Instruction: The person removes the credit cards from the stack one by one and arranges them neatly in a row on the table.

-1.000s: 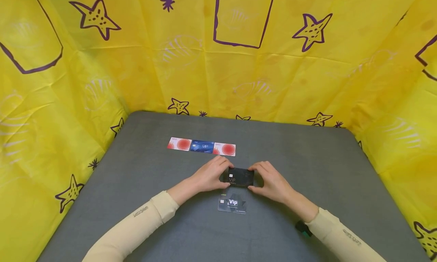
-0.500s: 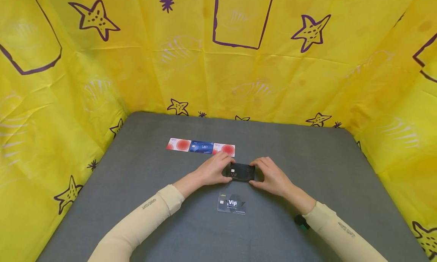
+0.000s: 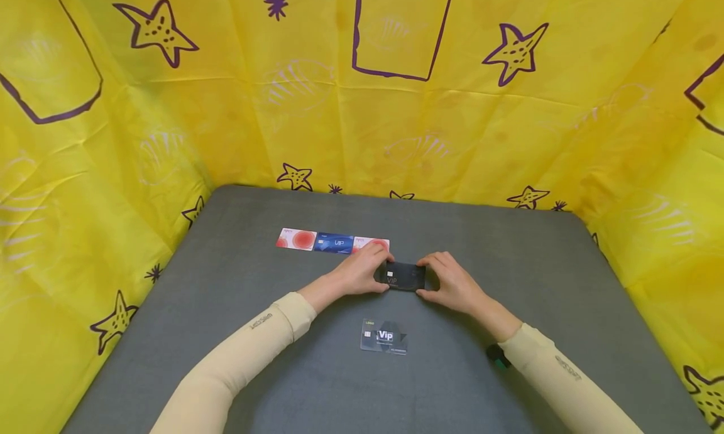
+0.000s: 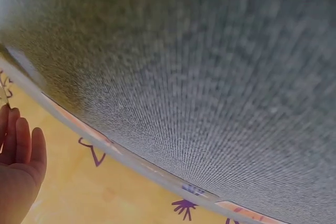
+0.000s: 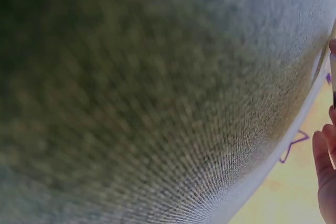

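Note:
Both hands pinch a black VIP card (image 3: 405, 276) by its short sides, thumbs at the near corners and fingers at the far ones. My left hand (image 3: 362, 271) has the card's left side and partly covers a white-and-red card (image 3: 378, 241) behind it. On the other side, my right hand (image 3: 452, 286) grips the right end. Nearer the body lies a see-through card marked Vip (image 3: 384, 336), flat on the grey table. The left wrist view catches the left hand (image 4: 21, 166) at its edge, and the right wrist view shows only part of the right hand (image 5: 326, 166).
A blue VIP card (image 3: 334, 242) and another white-and-red card (image 3: 296, 239) continue the far row leftward on the grey tabletop (image 3: 498, 252). A yellow curtain (image 3: 317, 120) with starfish drawings surrounds the table's back and sides. A dark band (image 3: 498, 357) shows at the right wrist.
Both hands have carried the black card away from the body and slightly right, toward the far row. The see-through card has stayed in place as the black card moved off from it.

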### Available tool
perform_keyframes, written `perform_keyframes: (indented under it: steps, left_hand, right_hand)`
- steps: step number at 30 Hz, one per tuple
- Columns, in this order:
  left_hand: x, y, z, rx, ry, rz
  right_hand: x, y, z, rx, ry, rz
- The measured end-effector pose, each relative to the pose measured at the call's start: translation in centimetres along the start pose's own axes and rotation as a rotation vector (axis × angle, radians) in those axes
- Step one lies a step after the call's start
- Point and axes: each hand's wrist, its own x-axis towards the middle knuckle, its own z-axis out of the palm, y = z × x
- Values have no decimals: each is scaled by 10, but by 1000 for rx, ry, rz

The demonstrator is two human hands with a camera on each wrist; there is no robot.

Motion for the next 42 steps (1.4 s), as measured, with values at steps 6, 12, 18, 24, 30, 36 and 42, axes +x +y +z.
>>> perform_keyframes:
  steps: [6, 12, 18, 24, 30, 36, 42]
  left_hand:
    - [11, -7, 2, 17, 2, -4]
    - [20, -13, 2, 18, -9, -15]
    - [26, -16, 1, -7, -37, -38]
    - [34, -19, 1, -5, -43, -53]
    - [40, -23, 1, 20, -41, -61]
    - [47, -29, 2, 6, -47, -76]
    - [52, -34, 3, 6, -55, -79]
  right_hand:
    - [6, 8, -2, 5, -6, 11]
    - [13, 17, -3, 13, -17, 17]
    - [17, 23, -4, 13, -40, 23]
    - [22, 30, -6, 11, -35, 18]
    - [27, 37, -7, 22, -56, 22]
    - [32, 42, -9, 33, -89, 40]
    - [37, 46, -11, 41, -119, 53]
